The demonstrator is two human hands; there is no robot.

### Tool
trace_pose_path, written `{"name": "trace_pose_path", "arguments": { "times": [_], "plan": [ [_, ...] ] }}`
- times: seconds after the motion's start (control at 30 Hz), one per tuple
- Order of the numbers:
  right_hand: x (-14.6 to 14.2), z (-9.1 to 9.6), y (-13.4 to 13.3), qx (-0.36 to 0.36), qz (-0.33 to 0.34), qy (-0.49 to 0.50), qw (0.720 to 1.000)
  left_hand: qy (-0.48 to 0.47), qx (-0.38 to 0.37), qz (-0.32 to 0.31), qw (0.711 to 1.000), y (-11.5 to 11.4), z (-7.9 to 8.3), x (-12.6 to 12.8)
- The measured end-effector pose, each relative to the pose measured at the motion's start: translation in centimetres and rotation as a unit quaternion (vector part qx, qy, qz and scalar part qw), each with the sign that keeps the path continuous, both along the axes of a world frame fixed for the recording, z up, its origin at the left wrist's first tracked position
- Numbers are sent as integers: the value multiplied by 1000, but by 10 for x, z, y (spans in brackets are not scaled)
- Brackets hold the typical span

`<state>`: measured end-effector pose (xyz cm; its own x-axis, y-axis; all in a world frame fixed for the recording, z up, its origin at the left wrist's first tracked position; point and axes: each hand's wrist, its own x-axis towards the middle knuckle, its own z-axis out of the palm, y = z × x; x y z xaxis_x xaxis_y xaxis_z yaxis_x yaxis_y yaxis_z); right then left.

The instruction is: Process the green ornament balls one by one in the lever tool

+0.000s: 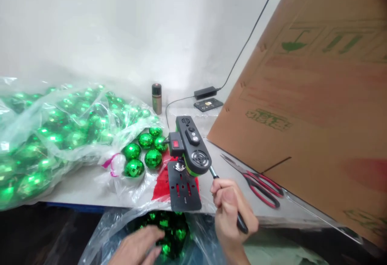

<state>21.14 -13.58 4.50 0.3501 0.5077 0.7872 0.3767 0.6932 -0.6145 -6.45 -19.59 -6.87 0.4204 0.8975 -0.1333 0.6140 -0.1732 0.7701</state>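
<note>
My left hand [137, 245], a little blurred, reaches over shiny green baubles [178, 234] in a clear plastic bag [104, 232] below the table edge. Its thumb and fingers are apart, with no bauble visibly gripped. My right hand [232, 212] is closed around a black-handled tool [242, 223] with a thin metal shaft. The far end of that shaft is hidden behind a black device [193, 148] with round grilles and a red switch. This device stands on a slotted black plate [185, 194]. Several loose green baubles [153, 159] lie left of it.
A large clear bag of green baubles [75, 124] fills the table's left side. Red-handled scissors [261, 188] lie beside a leaning cardboard box [302, 107]. Behind are a dark cylinder [156, 99], a power adapter [206, 92] with its cable, and a flat black object [208, 104].
</note>
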Motion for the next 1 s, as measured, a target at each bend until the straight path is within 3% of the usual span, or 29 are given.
{"name": "trace_pose_path", "arguments": {
  "times": [0.07, 0.13, 0.2, 0.27, 0.37, 0.43, 0.5, 0.6, 0.67, 0.73, 0.83, 0.93, 1.0],
  "plan": [
    [1, 3, 1, 3, -3, -12, 1000, 10, 162, 85, 983, 46, 25, 15],
    [2, 6, 2, 2, -4, -26, 1000, 73, 267, 158, 948, 94, 45, 30],
    [2, 8, 2, 5, 0, -38, 999, 164, 279, 191, 927, 135, 56, 44],
    [3, 9, 2, 12, 2, -46, 999, 235, 245, 184, 923, 165, 58, 56],
    [5, 8, 3, 7, 0, -54, 999, 254, 215, 161, 929, 185, 55, 63],
    [5, 8, 3, 7, -2, -58, 998, 236, 217, 156, 934, 185, 53, 60],
    [5, 8, 3, 12, -3, -60, 998, 154, 221, 178, 946, 176, 55, 53],
    [3, 12, 2, 13, -4, -57, 998, -122, 157, 255, 946, 149, 61, 44],
    [2, 17, 2, 5, -4, -48, 999, -318, 32, 286, 903, 127, 65, 45],
    [1, 24, 2, -11, -3, -39, 999, -457, -98, 307, 829, 107, 64, 52],
    [1, 37, 3, -30, 8, -35, 999, -549, -216, 333, 735, 87, 52, 67],
    [1, 46, 4, -33, 19, -38, 999, -563, -281, 331, 703, 80, 32, 79],
    [2, 48, 5, -33, 24, -41, 998, -545, -293, 325, 715, 80, 21, 84]
  ]
}}
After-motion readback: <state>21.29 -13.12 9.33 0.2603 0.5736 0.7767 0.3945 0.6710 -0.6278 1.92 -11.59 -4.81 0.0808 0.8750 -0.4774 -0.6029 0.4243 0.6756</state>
